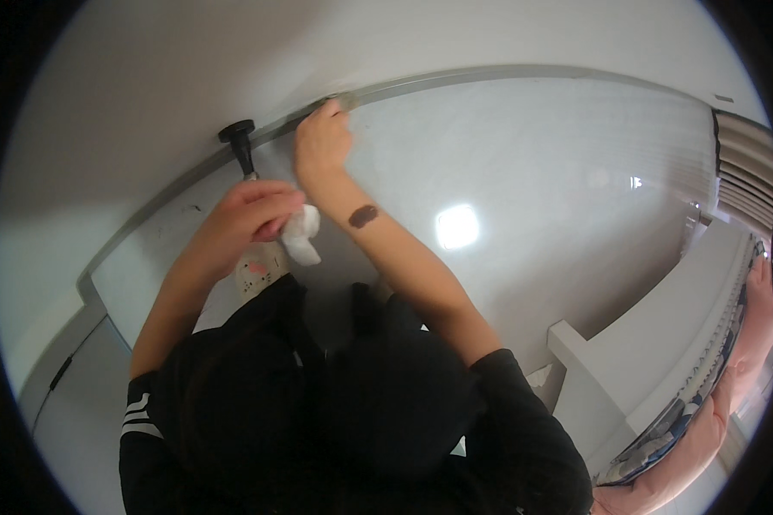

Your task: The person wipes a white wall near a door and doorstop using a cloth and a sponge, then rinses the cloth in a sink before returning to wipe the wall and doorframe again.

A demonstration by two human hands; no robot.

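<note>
My left hand [257,209] holds a crumpled white tissue or cloth [301,235] between thumb and fingers. Just above that hand is a black fitting with a round, flared end [238,138], close to the grey baseboard along the wall. My right hand [325,135] reaches up to the baseboard [425,84], its fingertips at a small, blurred translucent greenish thing [348,101]. Whether the fingers grip that thing is unclear. Below my left hand a pale object with small coloured prints [257,273] shows in part.
A white bed frame [657,309] with patterned and pink bedding [689,457] stands at the right. Pleated beige curtains [744,180] hang at the upper right. A grey door [84,399] is at the lower left. The glossy pale floor [541,193] reflects a light.
</note>
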